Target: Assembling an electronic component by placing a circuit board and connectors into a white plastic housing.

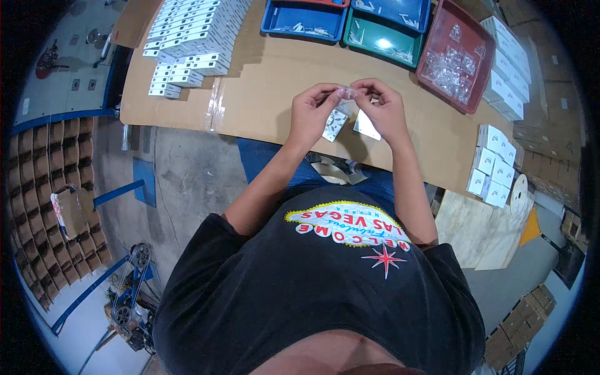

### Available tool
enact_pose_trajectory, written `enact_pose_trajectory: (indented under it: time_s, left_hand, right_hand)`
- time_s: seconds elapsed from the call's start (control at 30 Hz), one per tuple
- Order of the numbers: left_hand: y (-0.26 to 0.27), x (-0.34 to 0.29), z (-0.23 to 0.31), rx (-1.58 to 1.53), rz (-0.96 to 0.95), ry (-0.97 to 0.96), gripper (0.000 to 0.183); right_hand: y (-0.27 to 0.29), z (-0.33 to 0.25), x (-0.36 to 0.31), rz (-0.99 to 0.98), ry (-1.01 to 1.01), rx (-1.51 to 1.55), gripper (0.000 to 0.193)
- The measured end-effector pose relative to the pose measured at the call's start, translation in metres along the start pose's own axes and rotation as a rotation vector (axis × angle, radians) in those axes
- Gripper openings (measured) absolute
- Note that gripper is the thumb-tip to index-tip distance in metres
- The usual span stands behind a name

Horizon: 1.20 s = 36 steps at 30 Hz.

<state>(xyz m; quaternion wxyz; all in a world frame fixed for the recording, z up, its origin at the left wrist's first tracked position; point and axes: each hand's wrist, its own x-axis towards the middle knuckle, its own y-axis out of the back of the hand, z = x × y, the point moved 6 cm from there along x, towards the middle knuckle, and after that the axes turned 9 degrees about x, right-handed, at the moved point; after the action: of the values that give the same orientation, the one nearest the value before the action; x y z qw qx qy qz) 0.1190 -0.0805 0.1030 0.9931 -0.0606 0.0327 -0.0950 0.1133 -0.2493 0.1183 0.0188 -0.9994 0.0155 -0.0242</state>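
Over the near part of the cardboard-covered table (262,94), my left hand (310,114) and my right hand (383,112) meet. A small clear plastic bag (346,93) is pinched between the fingertips of both. Its contents are too small to make out. Just below my left fingers lies a white printed piece (334,126) with dark pictures on it, partly covered by that hand. Beside it, under my right hand, is a plain white piece (366,127), like a small box or card, also partly hidden.
Stacked white boxes (195,39) stand at the far left, more boxes (507,75) at the far right, and a smaller stack (492,166) at the near right. Along the back are blue (304,36), green (350,46) and red (441,94) trays holding small parts and clear bags.
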Motion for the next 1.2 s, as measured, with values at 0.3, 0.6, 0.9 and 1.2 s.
enact_pose_trajectory:
  time_s: [0.3,0.6,0.9,1.2]
  left_hand:
    - [-0.005,0.003,-0.002,-0.031,-0.001,0.012,0.018]
    - [-0.004,0.0,-0.002,-0.045,-0.004,0.023,0.018]
    - [-0.007,-0.003,0.001,-0.074,0.079,-0.041,0.018]
    - [-0.002,-0.003,0.003,-0.019,0.069,0.049,0.017]
  right_hand:
    - [0.002,0.007,0.001,0.002,-0.005,-0.008,0.011]
    - [-0.002,-0.003,-0.001,0.002,-0.046,0.042,0.013]
    - [-0.005,-0.004,0.0,-0.002,-0.012,0.012,0.01]
    - [-0.001,-0.002,-0.001,-0.063,-0.034,-0.03,0.006]
